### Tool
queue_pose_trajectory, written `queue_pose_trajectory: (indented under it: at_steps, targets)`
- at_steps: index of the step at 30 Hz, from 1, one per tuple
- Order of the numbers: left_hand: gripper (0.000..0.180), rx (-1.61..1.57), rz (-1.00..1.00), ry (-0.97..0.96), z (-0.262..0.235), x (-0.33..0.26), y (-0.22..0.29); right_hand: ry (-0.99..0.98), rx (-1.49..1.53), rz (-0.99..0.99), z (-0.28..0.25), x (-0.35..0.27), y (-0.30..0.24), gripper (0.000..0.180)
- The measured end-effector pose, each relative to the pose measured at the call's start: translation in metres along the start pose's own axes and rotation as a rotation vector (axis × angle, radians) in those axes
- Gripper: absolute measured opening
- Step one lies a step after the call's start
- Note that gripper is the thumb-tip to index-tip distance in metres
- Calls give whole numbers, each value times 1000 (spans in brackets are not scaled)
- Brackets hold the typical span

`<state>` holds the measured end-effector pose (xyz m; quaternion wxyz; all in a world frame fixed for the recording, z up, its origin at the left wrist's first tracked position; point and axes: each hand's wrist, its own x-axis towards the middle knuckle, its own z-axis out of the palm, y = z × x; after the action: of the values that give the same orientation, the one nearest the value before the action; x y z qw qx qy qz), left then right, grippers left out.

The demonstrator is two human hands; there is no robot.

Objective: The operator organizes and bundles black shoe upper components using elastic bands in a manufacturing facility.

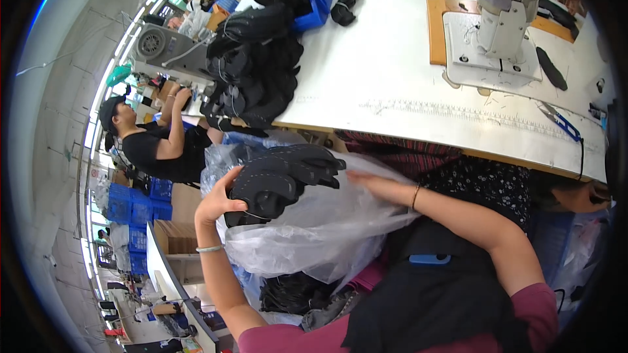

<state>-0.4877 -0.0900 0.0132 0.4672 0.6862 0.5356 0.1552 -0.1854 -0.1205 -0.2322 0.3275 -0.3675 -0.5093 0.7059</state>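
Observation:
A stacked bundle of black curved pieces with pale dashed stitching [278, 180], shaped like shoe-upper parts, is gripped at its left side by my left hand [221, 201]. The thumb lies near a thin tie around the bundle, and the fingers go behind it. Below and to the right spreads a clear plastic bag [314, 235], loose and crumpled. At the bag's upper right part, my right hand [373, 185] rests with its fingers stretched toward the bundle, partly veiled by the film. More dark pieces [297, 294] lie beneath the bag.
A white worktable [386, 59] carries a sewing machine [500, 23], blue-handled thread snips [561, 123] and a large pile of black pieces [252, 72]. A blue crate [314, 0] stands behind the pile. Another person [157, 137] works at the left, near stacked blue crates [134, 212].

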Motion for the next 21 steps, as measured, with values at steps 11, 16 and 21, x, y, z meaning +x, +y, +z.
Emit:
queue_pose_trajectory:
  at_steps: [11, 16, 21]
  targets:
    - [99, -864, 366, -67, 67, 55, 22, 173, -424, -391, 14, -43, -25, 29]
    - [95, -903, 415, 8, 94, 97, 67, 537, -255, -869, -3, -98, -148, 23]
    - [63, -773, 400, -108, 160, 145, 129, 601, -329, -830, -69, -123, -215, 73]
